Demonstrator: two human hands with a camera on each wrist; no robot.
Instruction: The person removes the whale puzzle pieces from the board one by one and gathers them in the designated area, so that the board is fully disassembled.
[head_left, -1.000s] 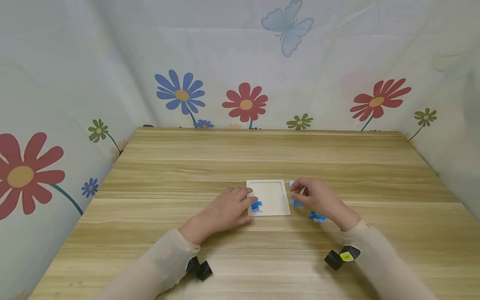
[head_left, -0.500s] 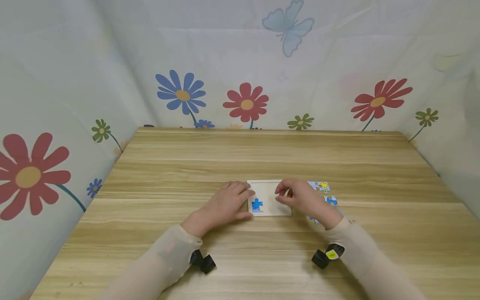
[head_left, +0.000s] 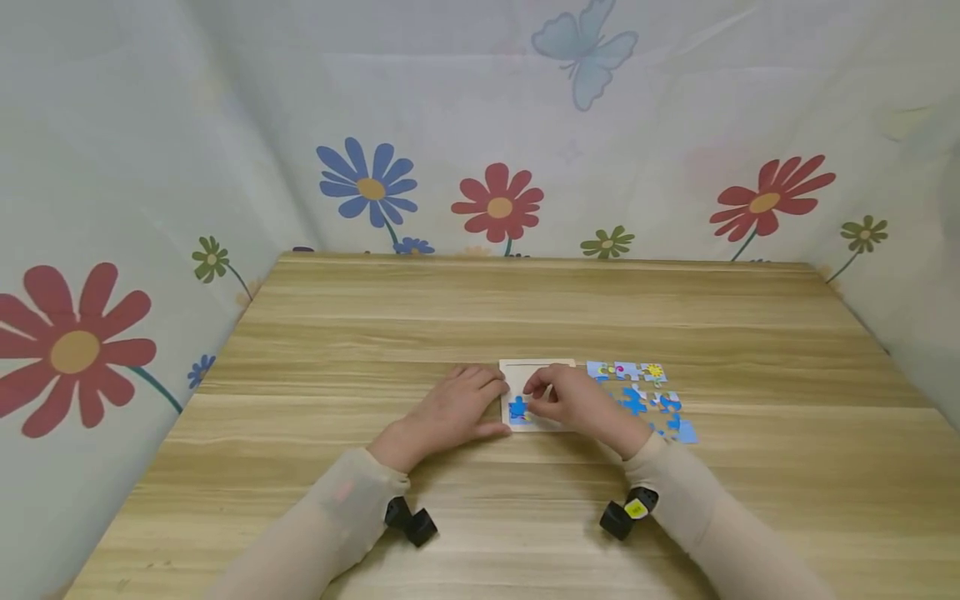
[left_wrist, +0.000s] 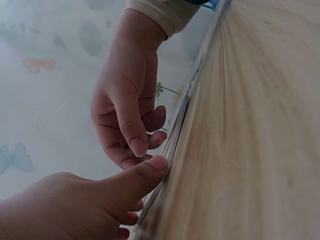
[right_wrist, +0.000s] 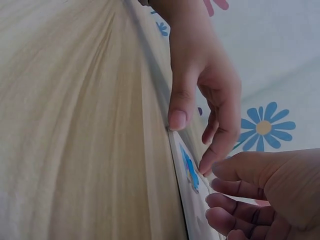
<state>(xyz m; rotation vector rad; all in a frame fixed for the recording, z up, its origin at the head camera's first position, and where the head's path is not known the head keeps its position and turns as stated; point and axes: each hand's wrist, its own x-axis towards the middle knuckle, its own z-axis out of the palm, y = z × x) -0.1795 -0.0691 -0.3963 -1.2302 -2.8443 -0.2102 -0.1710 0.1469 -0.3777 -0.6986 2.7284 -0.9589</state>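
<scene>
A shallow pale puzzle tray (head_left: 536, 363) lies flat on the table. Blue jigsaw pieces (head_left: 517, 407) fill its near left corner and show as a blue patch (right_wrist: 190, 169) in the right wrist view. My left hand (head_left: 453, 408) rests along the tray's left side, thumb at the near corner and relaxed fingers at the edge. Over the middle of the tray, my right hand (head_left: 581, 404) pinches a puzzle piece between thumb and forefinger, the piece mostly hidden behind the fingers. In the left wrist view, the thumb (left_wrist: 145, 175) of my left hand lies at the tray edge.
Several loose blue jigsaw pieces (head_left: 633, 400) lie right of the tray, one with a yellow sun (head_left: 654, 372). The wooden table (head_left: 375, 308) reaches back to a white flowered curtain (head_left: 660, 125). Both sleeves carry black wrist cameras (head_left: 618, 521).
My right hand has moved left from the loose pieces to over the tray's middle, uncovering those pieces. My left hand stays at the tray's left side.
</scene>
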